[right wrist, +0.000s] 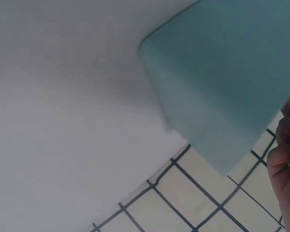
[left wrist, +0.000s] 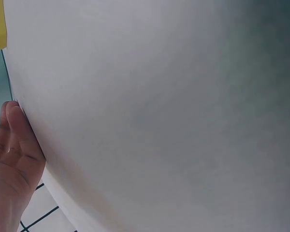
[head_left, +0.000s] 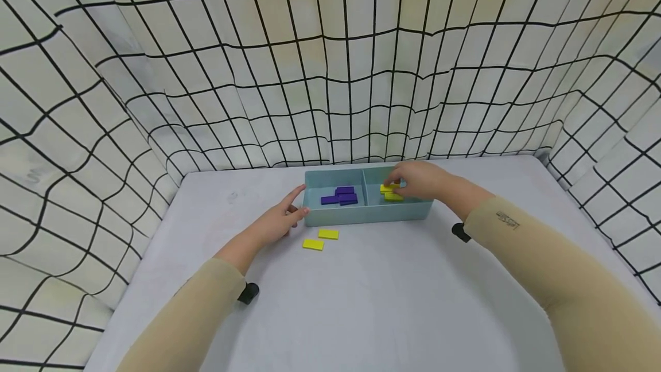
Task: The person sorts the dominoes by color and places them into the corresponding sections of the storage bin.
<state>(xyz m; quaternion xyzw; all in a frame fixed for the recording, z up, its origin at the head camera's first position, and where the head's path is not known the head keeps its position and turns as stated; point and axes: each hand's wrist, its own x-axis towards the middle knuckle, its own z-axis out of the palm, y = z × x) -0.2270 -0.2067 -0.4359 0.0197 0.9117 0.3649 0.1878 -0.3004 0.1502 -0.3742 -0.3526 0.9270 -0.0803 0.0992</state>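
A pale blue box (head_left: 366, 214) with a divider across it stands on the white table. Several purple tiles (head_left: 329, 200) lie in its left compartment. Over the right compartment, my right hand (head_left: 420, 179) pinches a yellow tile (head_left: 386, 189) between thumb and fingers, and more yellow tiles (head_left: 393, 197) lie just below. My left hand (head_left: 276, 220) is at the box's left end, index finger and thumb stretched out to its wall. In the right wrist view the curled fingers (right wrist: 279, 157) show beside the box (right wrist: 222, 87); its wall hides what they hold.
Two yellow tiles, one nearer (head_left: 312, 244) and one farther (head_left: 328, 234), lie on the table (head_left: 361, 303) in front of the box's left part. Black netting (head_left: 351, 79) over pale walls encloses the table at the back and sides.
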